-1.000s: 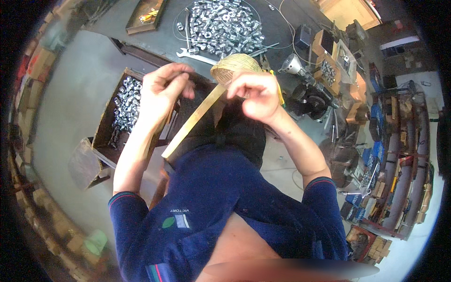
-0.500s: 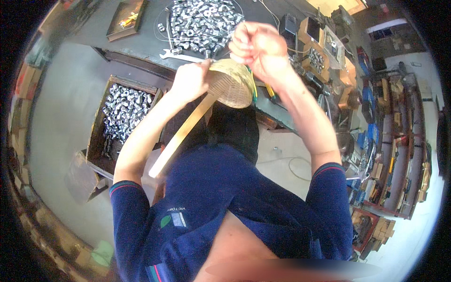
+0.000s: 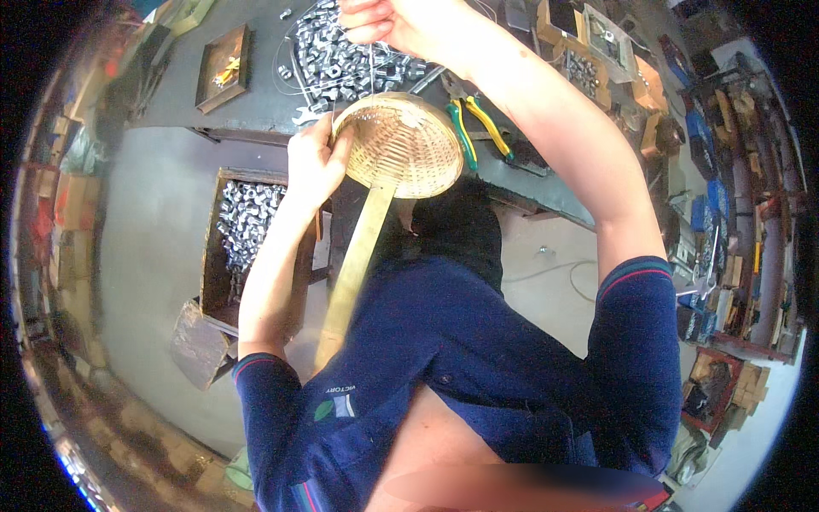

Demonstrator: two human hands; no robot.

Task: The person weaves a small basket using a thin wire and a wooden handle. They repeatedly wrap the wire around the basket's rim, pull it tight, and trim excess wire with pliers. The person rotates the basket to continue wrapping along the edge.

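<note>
A woven bamboo strainer (image 3: pixel 409 141) with a long flat handle (image 3: pixel 357 264) is tilted in front of me, its hollow side showing. My left hand (image 3: pixel 314 160) grips its left rim, thumb inside the bowl. High over the bench, my right hand (image 3: pixel 397 24) is closed in a pinch, partly cut off by the upper edge. A thin wire (image 3: pixel 372 70) appears to run from those fingers down to the strainer's far rim. Behind the strainer lies a heap of metal nuts (image 3: pixel 328 64), partly hidden by my right hand.
Yellow-green handled pliers (image 3: pixel 486 126) rest on the dark bench (image 3: pixel 171 96) right of the strainer. A wrench (image 3: pixel 305 114) lies by the nuts. A shallow tray (image 3: pixel 223 68) sits at left. Below stands a wooden box of nuts (image 3: pixel 209 256). Shelving (image 3: pixel 755 230) lines the right side.
My right hand has risen away from the strainer, up and leftward over the nuts. The strainer has turned to show its hollow side, and its handle hangs steeper. My left hand has shifted left and down.
</note>
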